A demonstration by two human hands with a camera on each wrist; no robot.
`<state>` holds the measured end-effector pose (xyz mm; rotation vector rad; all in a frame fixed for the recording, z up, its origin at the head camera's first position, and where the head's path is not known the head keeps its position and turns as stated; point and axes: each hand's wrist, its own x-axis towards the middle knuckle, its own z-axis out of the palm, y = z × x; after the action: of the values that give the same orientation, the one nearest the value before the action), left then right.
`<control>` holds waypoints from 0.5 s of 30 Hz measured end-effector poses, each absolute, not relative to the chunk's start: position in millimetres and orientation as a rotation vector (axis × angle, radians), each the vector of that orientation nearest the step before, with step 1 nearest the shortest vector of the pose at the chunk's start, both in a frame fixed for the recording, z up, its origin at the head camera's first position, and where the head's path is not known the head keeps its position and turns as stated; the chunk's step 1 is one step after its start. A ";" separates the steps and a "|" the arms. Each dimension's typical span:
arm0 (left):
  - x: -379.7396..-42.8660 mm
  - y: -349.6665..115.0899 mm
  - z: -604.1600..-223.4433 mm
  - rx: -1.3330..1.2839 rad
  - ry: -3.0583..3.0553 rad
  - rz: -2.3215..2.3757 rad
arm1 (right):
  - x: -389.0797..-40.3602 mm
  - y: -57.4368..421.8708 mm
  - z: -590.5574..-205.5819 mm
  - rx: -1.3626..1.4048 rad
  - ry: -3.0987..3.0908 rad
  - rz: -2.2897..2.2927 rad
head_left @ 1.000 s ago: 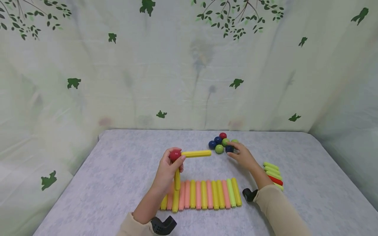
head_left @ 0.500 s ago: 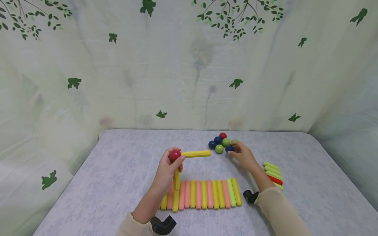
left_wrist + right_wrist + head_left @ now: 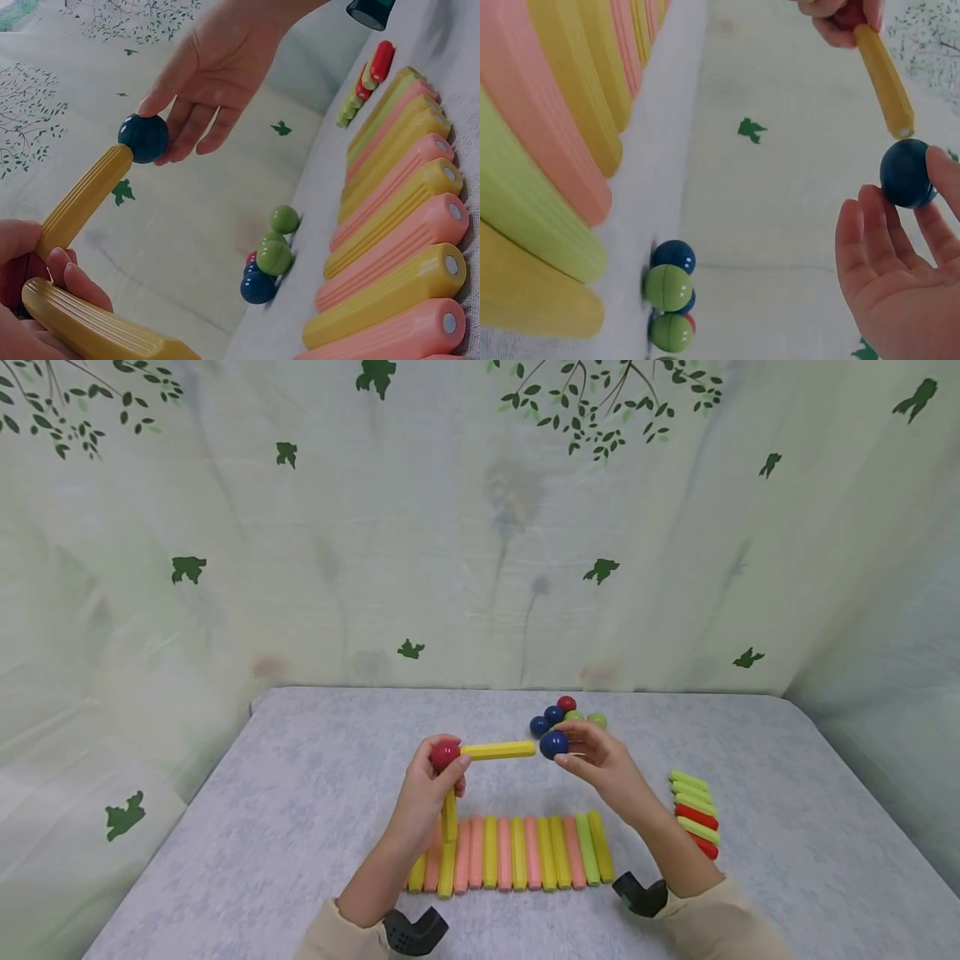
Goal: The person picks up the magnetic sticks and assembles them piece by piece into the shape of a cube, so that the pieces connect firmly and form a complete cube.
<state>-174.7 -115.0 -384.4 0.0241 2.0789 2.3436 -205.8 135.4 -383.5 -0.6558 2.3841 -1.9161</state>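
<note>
My left hand (image 3: 422,789) holds a red ball (image 3: 444,754) between thumb and fingers. Two yellow sticks meet at that ball: one yellow stick (image 3: 498,750) points right, the other yellow stick (image 3: 450,817) hangs downward. With thumb and fingertips, my right hand (image 3: 611,772) pinches a dark blue ball (image 3: 553,744) above the table. This ball sits right at the free end of the sideways stick, as the blue ball (image 3: 907,174) in the right wrist view also shows. The left wrist view has the blue ball (image 3: 143,139) overlapping the stick's tip.
A row of pink, yellow and green sticks (image 3: 517,857) lies in front of me on the grey table (image 3: 322,827). Behind it is a cluster of blue, green and red balls (image 3: 539,727). More green and red sticks (image 3: 696,815) lie at the right.
My right hand has picked the blue ball out of the cluster and brought it left and up to the stick's end. The left hand has stayed in place.
</note>
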 end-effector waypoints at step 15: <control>-172.9 -115.0 -383.7 0.049 2.038 2.359 | -188.1 142.2 -386.9 -0.717 2.475 -1.810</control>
<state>-172.9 -115.0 -383.7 0.0490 2.0380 2.3586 -188.1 142.2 -386.9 -0.7169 2.4749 -1.8102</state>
